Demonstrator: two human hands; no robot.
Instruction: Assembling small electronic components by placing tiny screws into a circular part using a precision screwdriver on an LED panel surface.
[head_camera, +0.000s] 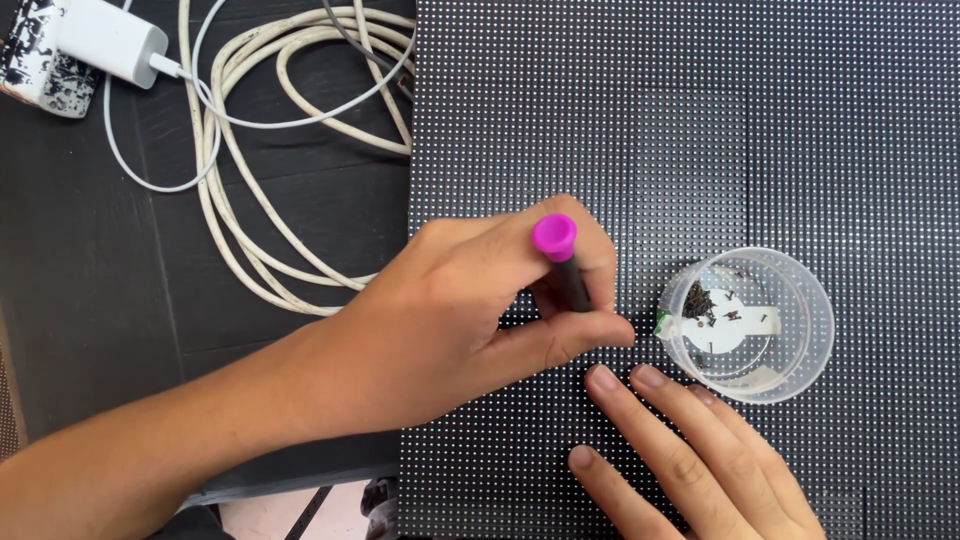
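Surface: a dark table (120, 300).
Laid on it: a dotted black panel (700, 120), coiled white cables (250, 200), a white charger (110, 40).

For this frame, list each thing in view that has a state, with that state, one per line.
Left hand: gripping the tool, tip down on the panel.
Right hand: open, fingers flat on the panel.
Magenta-capped tool: upright, held.
Dotted panel: lying flat, unlit.
Clear plastic cup: standing open on the panel, small dark bits inside.
White charger: thin cable plugged in.
Thick white cable: loosely coiled on the table.
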